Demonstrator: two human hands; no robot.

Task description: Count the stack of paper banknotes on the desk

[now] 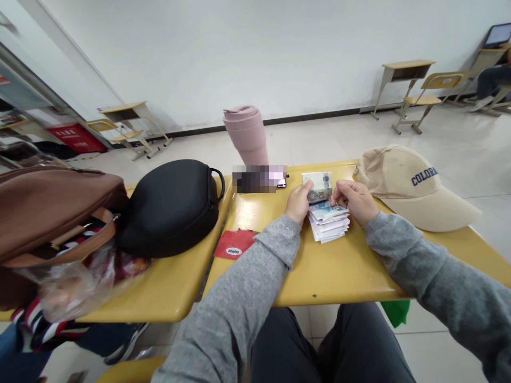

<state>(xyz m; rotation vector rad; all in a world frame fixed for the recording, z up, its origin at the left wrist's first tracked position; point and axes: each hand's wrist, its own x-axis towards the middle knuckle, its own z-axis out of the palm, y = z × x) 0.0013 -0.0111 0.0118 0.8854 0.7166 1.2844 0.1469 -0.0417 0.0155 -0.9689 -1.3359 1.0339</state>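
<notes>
Printed paper notes in the left hand, right hand at their edge

The left hand [299, 201] is clamped on a small bundle of white, blue-green printed paper notes [318, 187], thumb on top; the right hand [355, 200] has its fingertips drawn together at the bundle's lower right edge, though whether they pinch a note I cannot tell. Just below the grip, a thick stack of folded white and blue paper [329, 221] lies on the glossy yellow desk [339, 276]. Beyond the left hand are a partly pixelated dark and pinkish item [259, 179] and a pink lidded tumbler [246, 134]; to the right of the grip lies a beige cap with dark blue lettering [415, 186]. Left of the stack, beside the left sleeve, is a flat red piece with a white oval label [233, 244].
</notes>
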